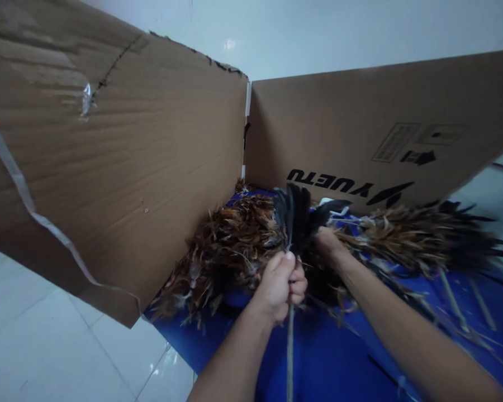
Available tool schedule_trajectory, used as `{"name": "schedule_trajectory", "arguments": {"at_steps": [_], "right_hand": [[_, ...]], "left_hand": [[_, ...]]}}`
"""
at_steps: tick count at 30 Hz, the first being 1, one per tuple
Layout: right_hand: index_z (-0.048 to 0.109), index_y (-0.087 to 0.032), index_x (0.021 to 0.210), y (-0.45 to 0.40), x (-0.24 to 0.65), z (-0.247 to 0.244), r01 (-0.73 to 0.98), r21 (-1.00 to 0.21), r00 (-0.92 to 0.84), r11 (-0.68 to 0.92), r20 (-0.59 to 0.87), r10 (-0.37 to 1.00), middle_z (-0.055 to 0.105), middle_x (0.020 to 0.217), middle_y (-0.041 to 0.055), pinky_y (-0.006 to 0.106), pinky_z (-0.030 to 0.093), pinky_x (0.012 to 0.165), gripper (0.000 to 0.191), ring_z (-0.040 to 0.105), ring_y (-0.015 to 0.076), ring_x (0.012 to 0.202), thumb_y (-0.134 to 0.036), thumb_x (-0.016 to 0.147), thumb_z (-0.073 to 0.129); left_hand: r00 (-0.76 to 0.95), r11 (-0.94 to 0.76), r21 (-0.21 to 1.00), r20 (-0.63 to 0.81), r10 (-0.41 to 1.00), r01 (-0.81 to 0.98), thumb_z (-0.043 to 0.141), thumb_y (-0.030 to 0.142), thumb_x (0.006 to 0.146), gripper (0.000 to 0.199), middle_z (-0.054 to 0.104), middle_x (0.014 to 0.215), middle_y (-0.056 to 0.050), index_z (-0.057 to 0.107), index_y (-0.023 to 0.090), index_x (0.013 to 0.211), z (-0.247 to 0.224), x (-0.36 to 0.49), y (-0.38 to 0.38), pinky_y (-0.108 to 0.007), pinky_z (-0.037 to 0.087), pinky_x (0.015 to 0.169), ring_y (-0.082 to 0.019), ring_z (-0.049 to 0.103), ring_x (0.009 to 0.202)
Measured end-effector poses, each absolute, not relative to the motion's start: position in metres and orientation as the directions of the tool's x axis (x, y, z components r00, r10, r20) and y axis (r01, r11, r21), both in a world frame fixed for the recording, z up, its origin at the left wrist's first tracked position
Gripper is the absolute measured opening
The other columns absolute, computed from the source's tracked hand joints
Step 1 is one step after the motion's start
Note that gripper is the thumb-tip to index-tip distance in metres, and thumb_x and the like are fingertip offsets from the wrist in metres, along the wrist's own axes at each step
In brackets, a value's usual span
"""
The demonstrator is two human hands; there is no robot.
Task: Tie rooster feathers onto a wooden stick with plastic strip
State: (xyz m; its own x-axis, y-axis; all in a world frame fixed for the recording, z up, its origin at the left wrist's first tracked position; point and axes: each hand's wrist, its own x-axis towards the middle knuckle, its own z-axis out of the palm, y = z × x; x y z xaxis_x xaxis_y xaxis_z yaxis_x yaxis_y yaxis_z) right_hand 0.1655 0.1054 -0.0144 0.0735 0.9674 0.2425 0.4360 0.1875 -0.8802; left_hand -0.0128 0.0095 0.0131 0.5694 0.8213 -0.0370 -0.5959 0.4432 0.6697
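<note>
My left hand (pixel 283 282) is closed in a fist around a thin stick (pixel 290 352), its thumb pressed at the upper end. Black feathers (pixel 295 215) fan out from the stick just above that fist. To the right, my right hand (pixel 327 243) reaches in beside the black feathers, and its fingers are hidden, so what they touch cannot be seen. A heap of loose brown feathers (pixel 230 234) lies behind and left of my hands. Right of my right hand lies a bundle of brown and black feathers (pixel 414 234).
Cardboard panels stand upright on the left (pixel 184 128) and at the back (pixel 318 123), meeting at a corner. Under the feathers is a blue surface (pixel 331 357). Several thin sticks (pixel 452 296) lie at the right. White floor tiles (pixel 67 346) show at lower left.
</note>
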Motion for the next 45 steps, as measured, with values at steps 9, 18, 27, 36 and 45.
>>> {"name": "schedule_trajectory", "arguments": {"at_steps": [9, 18, 27, 36, 45], "right_hand": [[0.055, -0.018, 0.088, 0.077, 0.184, -0.017, 0.016, -0.999, 0.246, 0.038, 0.04, 0.968, 0.062, 0.066, -0.0031, 0.028, 0.051, 0.057, 0.044, 0.06, 0.0145, 0.059, -0.037, 0.054, 0.076], [0.055, -0.02, 0.079, 0.065, 0.204, -0.011, 0.087, -0.994, 0.236, -0.059, -0.037, 0.971, 0.064, 0.07, 0.0035, 0.032, 0.055, 0.055, 0.022, 0.063, 0.0182, 0.065, -0.031, 0.064, 0.065], [0.061, -0.019, 0.099, 0.032, 0.21, 0.001, 0.722, -0.658, 0.156, 0.216, 0.458, 0.875, 0.062, 0.098, 0.0082, 0.04, 0.046, 0.084, 0.027, 0.058, 0.0226, 0.091, -0.024, 0.073, 0.057], [0.056, -0.018, 0.112, -0.016, 0.138, -0.02, 0.772, -0.195, -0.571, 0.605, 0.204, 0.795, 0.057, 0.107, 0.0101, 0.036, 0.043, 0.087, 0.037, 0.052, 0.0229, 0.099, -0.022, 0.076, 0.058], [0.058, -0.02, 0.108, -0.025, 0.133, -0.021, 0.774, -0.16, -0.545, 0.613, 0.323, 0.773, 0.055, 0.11, 0.0087, 0.034, 0.04, 0.083, 0.033, 0.05, 0.0203, 0.094, -0.01, 0.081, 0.042]], "left_hand": [[0.432, 0.339, 0.651, -0.018, 0.902, -0.679, 0.062, 0.045, 0.073, 0.033, 0.024, 0.054, 0.01, 0.043, 0.018, 0.08, 0.017, -0.028, 0.021, -0.011, 0.006, 0.033, 0.0, 0.012, 0.037], [0.396, 0.311, 0.65, -0.018, 0.918, -0.693, 0.062, 0.039, 0.075, 0.028, 0.024, 0.055, 0.009, 0.046, 0.017, 0.081, 0.013, -0.032, 0.027, -0.011, 0.006, 0.032, -0.001, 0.013, 0.038], [0.424, 0.35, 0.626, -0.034, 0.905, -0.697, 0.057, 0.032, 0.08, 0.019, 0.022, 0.056, 0.009, 0.047, 0.016, 0.081, 0.018, -0.036, 0.025, -0.011, 0.007, 0.033, -0.001, 0.015, 0.038], [0.464, 0.402, 0.558, -0.034, 0.885, -0.726, 0.051, 0.028, 0.085, 0.014, 0.023, 0.055, 0.009, 0.048, 0.014, 0.082, 0.024, -0.049, 0.024, -0.011, 0.006, 0.031, -0.001, 0.015, 0.037], [0.491, 0.407, 0.654, -0.063, 0.869, -0.638, 0.055, 0.027, 0.082, 0.014, 0.022, 0.054, 0.009, 0.048, 0.015, 0.082, 0.027, -0.064, 0.028, -0.01, 0.007, 0.03, -0.001, 0.013, 0.037]]}}
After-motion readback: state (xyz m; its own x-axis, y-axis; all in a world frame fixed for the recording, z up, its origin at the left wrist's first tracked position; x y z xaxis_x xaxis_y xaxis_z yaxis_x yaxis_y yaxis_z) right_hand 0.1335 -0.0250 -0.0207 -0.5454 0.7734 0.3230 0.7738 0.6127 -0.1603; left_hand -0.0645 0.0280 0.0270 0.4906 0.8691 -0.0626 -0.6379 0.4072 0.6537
